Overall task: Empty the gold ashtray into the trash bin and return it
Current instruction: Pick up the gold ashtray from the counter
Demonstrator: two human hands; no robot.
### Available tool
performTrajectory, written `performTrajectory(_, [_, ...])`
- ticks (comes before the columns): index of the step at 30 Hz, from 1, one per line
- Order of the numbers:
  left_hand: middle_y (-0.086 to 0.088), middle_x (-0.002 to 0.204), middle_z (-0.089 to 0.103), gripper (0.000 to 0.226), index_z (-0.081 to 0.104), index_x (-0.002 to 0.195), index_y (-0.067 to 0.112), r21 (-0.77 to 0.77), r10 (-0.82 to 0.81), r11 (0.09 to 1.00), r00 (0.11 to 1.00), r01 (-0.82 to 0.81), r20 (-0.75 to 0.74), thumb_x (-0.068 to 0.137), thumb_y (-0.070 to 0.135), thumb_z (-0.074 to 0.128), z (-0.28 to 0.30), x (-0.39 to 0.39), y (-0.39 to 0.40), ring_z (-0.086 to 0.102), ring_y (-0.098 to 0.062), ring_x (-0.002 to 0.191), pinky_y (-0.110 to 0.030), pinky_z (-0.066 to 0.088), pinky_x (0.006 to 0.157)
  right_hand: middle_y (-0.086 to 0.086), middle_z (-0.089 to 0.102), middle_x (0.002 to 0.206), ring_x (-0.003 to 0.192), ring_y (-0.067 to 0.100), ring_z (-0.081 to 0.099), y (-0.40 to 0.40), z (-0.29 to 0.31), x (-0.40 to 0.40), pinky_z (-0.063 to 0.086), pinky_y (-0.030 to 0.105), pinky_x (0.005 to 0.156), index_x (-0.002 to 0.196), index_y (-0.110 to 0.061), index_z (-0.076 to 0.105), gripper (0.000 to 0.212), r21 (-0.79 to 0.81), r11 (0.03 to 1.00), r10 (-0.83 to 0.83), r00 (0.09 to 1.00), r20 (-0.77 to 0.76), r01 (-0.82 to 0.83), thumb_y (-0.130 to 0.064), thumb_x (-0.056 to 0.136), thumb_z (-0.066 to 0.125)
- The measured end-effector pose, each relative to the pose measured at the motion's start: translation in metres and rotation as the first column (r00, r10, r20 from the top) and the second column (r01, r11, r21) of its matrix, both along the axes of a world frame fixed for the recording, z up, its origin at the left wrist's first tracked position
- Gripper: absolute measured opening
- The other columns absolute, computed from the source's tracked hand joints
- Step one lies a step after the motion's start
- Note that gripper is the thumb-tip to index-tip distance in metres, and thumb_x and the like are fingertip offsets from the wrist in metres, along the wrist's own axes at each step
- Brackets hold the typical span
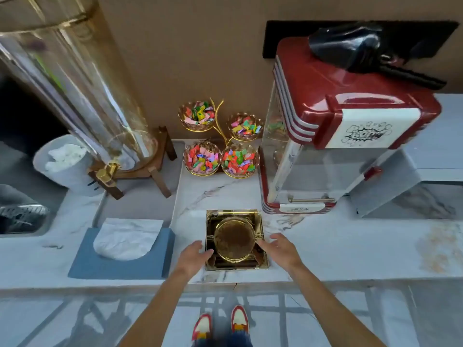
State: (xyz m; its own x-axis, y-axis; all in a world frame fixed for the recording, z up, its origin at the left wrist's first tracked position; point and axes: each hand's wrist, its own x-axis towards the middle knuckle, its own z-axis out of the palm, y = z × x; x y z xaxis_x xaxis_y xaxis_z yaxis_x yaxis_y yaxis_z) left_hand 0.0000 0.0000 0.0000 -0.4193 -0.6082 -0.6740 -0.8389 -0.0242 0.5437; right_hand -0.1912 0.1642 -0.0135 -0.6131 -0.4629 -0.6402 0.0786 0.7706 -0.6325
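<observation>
Nearest, two bare forearms reach forward over the marble surface (350,249). The left hand (191,256) and right hand (280,247) flank the square gold ashtray (235,239), each grip released, fingers spread at its side edges; contact cannot be told. The ashtray sits near the front edge, its round bowl dusted brown. Left lies a blue napkin holder (120,259). Farther back stand four candy bowls (220,139), a glass drink dispenser (75,91), and a red popcorn machine (338,126).

Ashtray (235,240) on counter (350,246), between napkin holder (120,254) and popcorn machine (338,136).
</observation>
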Motion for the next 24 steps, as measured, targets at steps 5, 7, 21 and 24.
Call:
performTrajectory(5, [-0.014,0.141,0.061,0.046,0.054,0.140,0.007,-0.027,-0.027,0.999,0.998,0.028,0.049,0.101,0.031,0.059,-0.022,-0.022,-0.016,0.059,-0.031,0.128,-0.039,0.051,0.108,0.009,0.069,0.117,0.109,0.027,0.066,-0.020,-0.012,-0.009,0.054,0.036,0.094,0.126,-0.015,0.057,0.047,0.086,0.989,0.125,0.992,-0.024,-0.122,-0.048,0.094,0.066])
performTrajectory(7, [-0.014,0.130,0.067,0.039,0.061,0.128,0.007,-0.070,-0.071,0.995,0.994,0.077,0.082,0.100,0.034,0.060,-0.028,-0.029,-0.021,0.065,-0.029,0.117,-0.040,0.056,0.103,0.009,0.071,0.108,0.102,0.026,0.069,-0.026,-0.014,-0.012,0.057,0.036,0.089,0.113,-0.013,0.060,0.042,0.123,0.980,0.167,0.984,-0.061,-0.159,-0.049,0.093,0.067])
performTrajectory(21, [-0.013,0.124,0.059,0.040,0.053,0.128,0.009,-0.200,-0.232,0.936,0.936,0.289,0.266,0.095,0.027,0.066,-0.042,-0.059,-0.036,0.066,-0.030,0.109,-0.036,0.057,0.088,0.001,0.061,0.089,0.091,0.026,0.063,-0.056,-0.026,-0.024,0.057,0.037,0.075,0.100,-0.018,0.049,0.034,0.289,0.920,0.326,0.926,-0.192,-0.264,-0.037,0.088,0.074])
performTrajectory(24, [-0.011,0.124,0.058,0.048,0.049,0.130,0.010,-0.194,-0.234,0.936,0.930,0.294,0.282,0.093,0.032,0.068,-0.046,-0.060,-0.038,0.066,-0.030,0.108,-0.037,0.059,0.089,0.000,0.058,0.088,0.089,0.023,0.063,-0.060,-0.031,-0.020,0.051,0.031,0.073,0.102,-0.016,0.053,0.033,0.343,0.893,0.390,0.881,-0.268,-0.291,-0.041,0.091,0.071])
